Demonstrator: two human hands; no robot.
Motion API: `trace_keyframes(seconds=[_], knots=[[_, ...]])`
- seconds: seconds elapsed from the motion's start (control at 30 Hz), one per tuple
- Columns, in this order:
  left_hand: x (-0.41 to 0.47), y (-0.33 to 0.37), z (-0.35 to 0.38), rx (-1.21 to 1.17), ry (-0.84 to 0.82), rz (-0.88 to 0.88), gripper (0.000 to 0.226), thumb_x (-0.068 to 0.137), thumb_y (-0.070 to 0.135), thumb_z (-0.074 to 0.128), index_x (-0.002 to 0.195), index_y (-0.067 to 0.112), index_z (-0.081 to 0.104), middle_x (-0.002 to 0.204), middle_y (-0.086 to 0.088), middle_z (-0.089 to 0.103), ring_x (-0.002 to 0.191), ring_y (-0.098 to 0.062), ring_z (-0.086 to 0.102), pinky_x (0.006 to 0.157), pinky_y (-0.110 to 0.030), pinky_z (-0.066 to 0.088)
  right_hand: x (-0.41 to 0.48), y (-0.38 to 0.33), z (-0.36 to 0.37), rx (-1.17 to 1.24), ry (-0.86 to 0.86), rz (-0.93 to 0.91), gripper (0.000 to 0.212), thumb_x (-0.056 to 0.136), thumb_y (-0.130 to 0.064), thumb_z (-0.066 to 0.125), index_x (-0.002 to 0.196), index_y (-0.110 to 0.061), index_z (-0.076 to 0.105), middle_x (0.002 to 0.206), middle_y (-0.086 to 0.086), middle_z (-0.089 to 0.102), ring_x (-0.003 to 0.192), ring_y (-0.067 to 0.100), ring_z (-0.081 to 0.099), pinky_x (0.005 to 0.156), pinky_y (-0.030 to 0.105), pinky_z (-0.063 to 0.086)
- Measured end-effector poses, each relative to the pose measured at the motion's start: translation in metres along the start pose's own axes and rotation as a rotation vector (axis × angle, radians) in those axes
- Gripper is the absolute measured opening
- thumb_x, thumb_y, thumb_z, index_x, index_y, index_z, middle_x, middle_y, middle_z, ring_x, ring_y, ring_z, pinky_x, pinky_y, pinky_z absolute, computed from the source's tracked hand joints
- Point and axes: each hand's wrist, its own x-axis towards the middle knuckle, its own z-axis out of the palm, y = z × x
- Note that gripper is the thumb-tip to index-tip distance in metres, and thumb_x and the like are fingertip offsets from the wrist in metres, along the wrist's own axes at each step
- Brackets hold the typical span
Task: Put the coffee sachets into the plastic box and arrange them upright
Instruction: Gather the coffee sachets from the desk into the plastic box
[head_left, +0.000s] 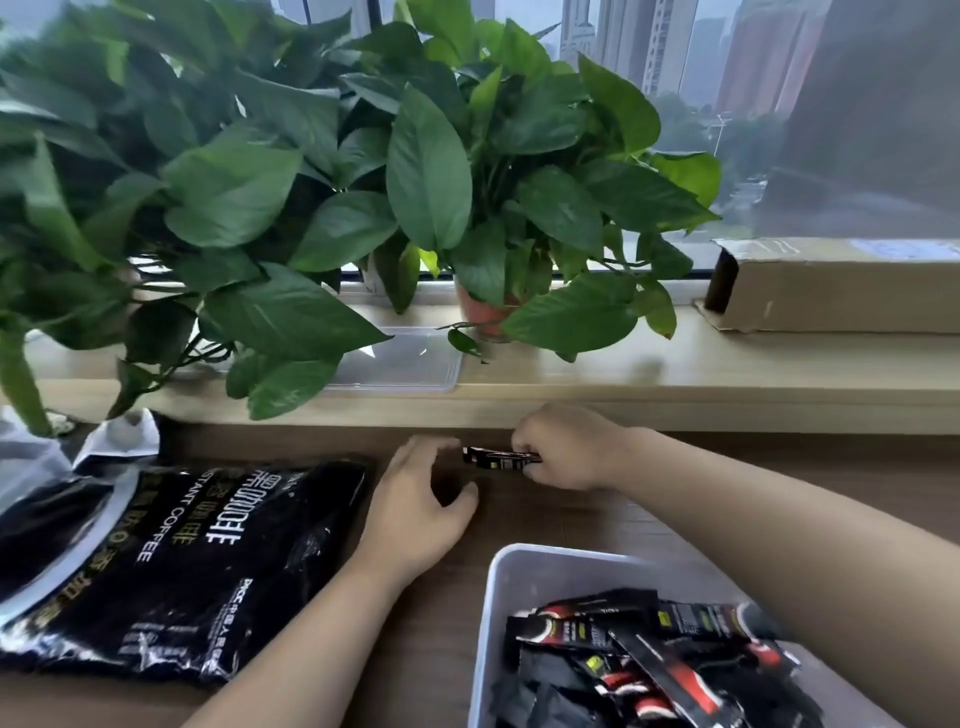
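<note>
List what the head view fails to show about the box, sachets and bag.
Head view:
Plastic box: near end cut by bottom edge, right side behind the right forearm.
Held sachet: one end inside the right hand; print too small.
Coffee bag: left part blurred.

Two hands, the left hand (415, 499) and the right hand (566, 449); one coffee sachet (498, 459) outside the box. One plastic box (493, 597) holds heaped sachets (639, 654), at least five, overlapping too much for a full count; one large black coffee bag (182, 561). On the sill: one clear lid (405, 358), one terracotta pot (485, 314), one cardboard box (841, 291).
</note>
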Motion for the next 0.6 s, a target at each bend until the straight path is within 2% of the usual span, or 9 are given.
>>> trace_keyframes(seconds=[0.1, 0.2, 0.23, 0.33, 0.43, 0.53, 0.6], knots=[[0.0, -0.001, 0.0, 0.0, -0.016, -0.02, 0.04, 0.076, 0.023, 0.072, 0.116, 0.021, 0.065, 0.11, 0.013, 0.06, 0.111, -0.012, 0.059, 0.094, -0.023, 0.042, -0.018, 0.003, -0.008, -0.033, -0.063, 0.001, 0.016, 0.088, -0.026, 0.065, 0.088, -0.011, 0.068, 0.088, 0.006, 0.068, 0.085, 0.028, 0.061, 0.07, 0.033, 0.048], [0.0, -0.001, -0.001, 0.008, -0.029, -0.01, 0.034, 0.074, 0.02, 0.067, 0.109, 0.018, 0.068, 0.105, 0.01, 0.061, 0.107, -0.016, 0.06, 0.09, -0.023, 0.042, -0.052, 0.005, -0.033, -0.017, -0.043, 0.049, 0.022, 0.089, -0.031, 0.063, 0.07, -0.023, 0.057, 0.076, -0.003, 0.058, 0.078, 0.025, 0.054, 0.066, 0.031, 0.044], [0.0, -0.001, -0.001, 0.011, -0.032, -0.006, 0.032, 0.074, 0.02, 0.066, 0.105, 0.017, 0.069, 0.104, 0.008, 0.063, 0.105, -0.016, 0.06, 0.089, -0.024, 0.042, -0.069, 0.004, -0.044, 0.021, -0.01, 0.077, 0.022, 0.089, -0.032, 0.064, 0.07, -0.025, 0.056, 0.074, -0.005, 0.057, 0.076, 0.023, 0.053, 0.063, 0.03, 0.042], [-0.002, -0.001, -0.002, 0.013, -0.02, -0.018, 0.023, 0.077, 0.01, 0.071, 0.1, 0.016, 0.07, 0.101, 0.005, 0.065, 0.101, -0.017, 0.061, 0.087, -0.026, 0.043, -0.136, -0.009, -0.077, 0.193, 0.103, 0.156, 0.012, 0.088, -0.035, 0.069, 0.086, -0.023, 0.07, 0.068, -0.009, 0.061, 0.063, 0.007, 0.052, 0.056, 0.021, 0.038], [-0.006, 0.0, -0.004, -0.066, 0.025, -0.106, 0.021, 0.081, 0.003, 0.069, 0.097, 0.015, 0.07, 0.098, 0.002, 0.069, 0.095, -0.018, 0.065, 0.084, -0.025, 0.044, -0.199, -0.027, -0.092, 0.395, 0.122, 0.229, 0.01, 0.083, -0.039, 0.076, 0.083, -0.029, 0.073, 0.057, -0.016, 0.062, 0.053, 0.002, 0.053, 0.051, 0.014, 0.04], [-0.015, 0.006, -0.008, -0.18, 0.077, -0.2, 0.02, 0.084, -0.002, 0.066, 0.098, 0.012, 0.069, 0.097, -0.003, 0.071, 0.093, -0.018, 0.065, 0.08, -0.018, 0.043, -0.237, -0.04, -0.079, 0.499, 0.089, 0.274, 0.025, 0.076, -0.051, 0.076, 0.092, -0.032, 0.075, 0.068, -0.017, 0.068, 0.054, 0.001, 0.056, 0.055, 0.014, 0.045], [-0.025, 0.014, -0.012, -0.196, 0.083, -0.207, 0.02, 0.085, -0.004, 0.066, 0.099, 0.01, 0.068, 0.1, -0.005, 0.071, 0.094, -0.017, 0.064, 0.08, -0.015, 0.042, -0.251, -0.044, -0.066, 0.447, 0.132, 0.274, 0.042, 0.075, -0.064, 0.066, 0.104, -0.034, 0.074, 0.08, -0.019, 0.07, 0.07, 0.003, 0.062, 0.068, 0.025, 0.052]])
